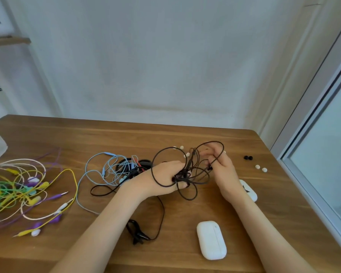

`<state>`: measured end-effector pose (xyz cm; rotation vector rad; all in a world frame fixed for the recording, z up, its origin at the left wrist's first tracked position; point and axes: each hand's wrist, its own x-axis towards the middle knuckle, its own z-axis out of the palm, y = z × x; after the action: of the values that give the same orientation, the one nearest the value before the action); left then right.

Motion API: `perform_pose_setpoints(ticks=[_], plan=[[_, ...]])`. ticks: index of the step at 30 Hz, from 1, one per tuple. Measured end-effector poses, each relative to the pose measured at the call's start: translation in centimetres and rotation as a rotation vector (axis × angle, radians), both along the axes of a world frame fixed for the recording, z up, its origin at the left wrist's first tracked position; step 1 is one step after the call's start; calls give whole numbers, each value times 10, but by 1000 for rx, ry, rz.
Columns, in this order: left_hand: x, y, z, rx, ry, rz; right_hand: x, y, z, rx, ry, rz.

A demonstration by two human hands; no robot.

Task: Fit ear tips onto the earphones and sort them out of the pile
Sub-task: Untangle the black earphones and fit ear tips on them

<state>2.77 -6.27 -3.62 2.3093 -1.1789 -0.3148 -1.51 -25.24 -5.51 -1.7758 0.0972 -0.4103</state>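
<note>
Lowest in the frame, a white case [212, 240] lies on the tabletop [185, 217]. At the centre, the left hand [165, 179] grips a tangled dark earphone cable [185, 174], and the right hand [222, 166] pinches its loops. The coloured earphones [18, 191] sit at far left, the blue-and-black pile [118, 168] behind the left hand. Loose white ear tips [261, 168] and black ear tips [248, 158] lie further right.

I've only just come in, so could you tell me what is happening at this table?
A person is handling a tangled dark earphone cable over the wooden table. The left hand grips the knotted bundle while the right hand pinches one strand. A blue-and-black pile lies just left of the hands, a colourful pile further left. Loose black ear tips and white ear tips sit to the right, and a white case lies nearest the camera.
</note>
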Motion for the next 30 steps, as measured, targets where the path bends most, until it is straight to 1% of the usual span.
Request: perform_pose_setpoints(ticks=[3, 5, 6, 7, 9, 12, 14, 15, 17, 20, 24, 26, 28, 29, 30], plan=[[-6, 3, 5, 64, 38, -46, -4, 2, 5, 190, -31, 89], [-10, 4, 7, 113, 68, -32, -9, -1, 12, 325, -62, 174], [-11, 3, 7, 131, 77, -19, -11, -4, 14, 357, -78, 219], [-13, 2, 9, 137, 77, -10, -13, -7, 17, 349, -94, 262], [-15, -1, 12, 152, 80, 17, -21, -7, 22, 213, -75, 356], [-18, -5, 21, 143, 130, 56, -25, 4, 25, -93, 72, 481], [-20, -8, 24, 155, 171, 60, -24, 11, 23, -332, 61, 481], [-21, -8, 25, 175, 165, 52, -23, 13, 20, -396, 48, 467], [-23, -5, 28, 197, 188, 51, -22, 12, 16, -431, 42, 457], [-25, 2, 31, 126, 316, 53, -20, 5, 11, -473, 45, 381], [-30, 16, 40, 46, 457, 96, -16, -5, 7, -654, 22, 268], [-32, 23, 46, -63, 596, 88, -16, -6, 7, -704, 51, 228], [-32, 29, 48, -201, 753, 127, -17, -5, 7, -727, 68, 194], [-33, 30, 50, -260, 812, 159, -17, -4, 7, -735, 68, 180], [-33, 30, 51, -294, 828, 198, -17, -2, 7, -739, 69, 166]])
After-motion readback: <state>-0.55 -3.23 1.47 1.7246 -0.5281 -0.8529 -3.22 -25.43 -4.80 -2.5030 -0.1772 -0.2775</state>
